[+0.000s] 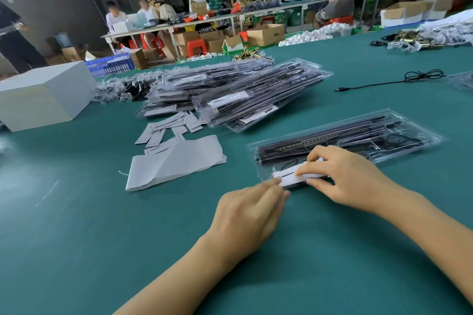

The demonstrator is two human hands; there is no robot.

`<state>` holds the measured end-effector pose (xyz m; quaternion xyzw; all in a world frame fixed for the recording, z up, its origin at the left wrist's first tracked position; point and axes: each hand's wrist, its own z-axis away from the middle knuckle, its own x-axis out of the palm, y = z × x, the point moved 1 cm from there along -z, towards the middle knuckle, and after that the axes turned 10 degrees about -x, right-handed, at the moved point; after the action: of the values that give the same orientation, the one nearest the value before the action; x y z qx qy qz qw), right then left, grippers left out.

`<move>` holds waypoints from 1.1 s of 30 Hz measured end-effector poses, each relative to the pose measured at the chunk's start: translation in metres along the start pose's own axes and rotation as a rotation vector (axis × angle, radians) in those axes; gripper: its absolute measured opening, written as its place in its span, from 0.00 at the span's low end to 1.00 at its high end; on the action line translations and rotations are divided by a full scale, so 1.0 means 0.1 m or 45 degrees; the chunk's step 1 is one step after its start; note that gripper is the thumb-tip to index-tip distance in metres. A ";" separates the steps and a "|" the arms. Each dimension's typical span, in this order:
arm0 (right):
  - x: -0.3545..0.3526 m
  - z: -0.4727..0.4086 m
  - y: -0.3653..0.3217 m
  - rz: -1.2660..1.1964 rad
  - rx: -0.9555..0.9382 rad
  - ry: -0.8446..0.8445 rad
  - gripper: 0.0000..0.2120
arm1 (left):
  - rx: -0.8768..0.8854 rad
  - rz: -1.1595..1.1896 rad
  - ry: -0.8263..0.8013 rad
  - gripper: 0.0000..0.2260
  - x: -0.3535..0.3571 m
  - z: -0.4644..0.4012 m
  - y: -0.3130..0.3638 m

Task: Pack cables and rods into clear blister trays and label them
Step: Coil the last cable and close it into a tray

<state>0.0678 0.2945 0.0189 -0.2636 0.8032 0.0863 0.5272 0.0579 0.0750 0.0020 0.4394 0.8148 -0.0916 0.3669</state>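
Green bench (pixel 76 225) fills the view, both forearms reaching forward over it. Left hand (pixel 249 215), knuckles up, pinches the near end of a white label (pixel 289 178). Right hand (pixel 350 181), fingers curled, presses the label onto the clear tray (pixel 419 133) holding black rods (pixel 320 142). Beyond the tray lies a stack of packed trays (pixel 243 92); left of it, loose labels (pixel 166 130) and backing paper (pixel 176 163).

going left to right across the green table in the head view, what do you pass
white box → loose paper labels → pile of packed clear trays → tray being labelled, left hand and right hand on its label → loose black cable
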 end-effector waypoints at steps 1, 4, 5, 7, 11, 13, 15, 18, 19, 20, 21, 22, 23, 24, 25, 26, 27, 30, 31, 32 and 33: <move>0.01 0.00 -0.01 0.003 0.000 -0.002 0.08 | -0.159 0.093 0.090 0.12 0.01 -0.02 0.01; 0.01 -0.01 0.01 -0.032 0.038 -0.025 0.08 | -0.937 0.329 -0.043 0.06 0.03 -0.12 -0.09; 0.01 -0.01 0.01 -0.023 0.031 -0.034 0.07 | -1.212 0.485 -0.160 0.06 0.03 -0.15 -0.15; 0.02 -0.02 -0.02 0.018 -0.007 -0.041 0.08 | -1.590 0.959 -0.328 0.08 0.06 -0.22 -0.28; 0.08 -0.09 -0.11 0.152 -0.154 0.064 0.09 | -1.740 1.399 -0.452 0.06 0.05 -0.31 -0.36; 0.10 -0.11 -0.15 0.204 -0.227 0.137 0.08 | -1.805 1.460 -0.443 0.09 0.04 -0.32 -0.41; 0.13 -0.12 -0.19 0.205 -0.282 0.236 0.07 | -1.834 1.465 -0.470 0.10 0.03 -0.33 -0.46; 0.22 -0.17 -0.31 0.202 -0.356 0.362 0.07 | -1.805 1.387 -0.498 0.06 0.03 -0.33 -0.48; 0.26 -0.21 -0.37 0.222 -0.376 0.378 0.07 | -1.801 1.393 -0.476 0.05 0.02 -0.32 -0.48; 0.30 -0.24 -0.41 0.247 -0.389 0.389 0.07 | -1.798 1.410 -0.453 0.04 0.02 -0.31 -0.50; 0.34 -0.26 -0.45 0.268 -0.394 0.401 0.07 | -1.785 1.432 -0.445 0.04 0.00 -0.31 -0.52; 0.37 -0.28 -0.47 0.286 -0.395 0.415 0.06 | -1.757 1.441 -0.460 0.02 -0.03 -0.30 -0.55; 0.39 -0.28 -0.48 0.301 -0.395 0.430 0.06 | -1.717 1.452 -0.488 0.01 -0.06 -0.31 -0.57; 0.40 -0.28 -0.48 0.318 -0.398 0.436 0.06 | -1.680 1.455 -0.515 0.03 -0.09 -0.31 -0.59; 0.40 -0.29 -0.49 0.336 -0.408 0.430 0.06 | -1.655 1.445 -0.531 0.05 -0.12 -0.31 -0.61; 0.41 -0.29 -0.49 0.355 -0.428 0.410 0.06 | -1.635 1.403 -0.527 0.07 -0.13 -0.31 -0.62; 0.42 -0.31 -0.50 0.371 -0.450 0.384 0.07 | -1.618 1.349 -0.502 0.07 -0.14 -0.30 -0.63; 0.45 -0.39 -0.54 0.391 -0.488 0.326 0.07 | -1.555 1.179 -0.402 0.07 -0.14 -0.27 -0.62; 0.46 -0.42 -0.55 0.369 -0.492 0.320 0.06 | -1.528 1.114 -0.372 0.07 -0.14 -0.26 -0.63; 0.47 -0.44 -0.55 0.340 -0.495 0.316 0.06 | -1.507 1.058 -0.348 0.06 -0.13 -0.25 -0.64; 0.47 -0.46 -0.55 0.310 -0.497 0.312 0.06 | -1.501 1.020 -0.329 0.06 -0.13 -0.25 -0.65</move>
<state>0.0450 0.2127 0.0042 -0.2701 0.8551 0.2699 0.3507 -0.0017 0.0395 0.0171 0.4189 0.4554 0.4532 0.6417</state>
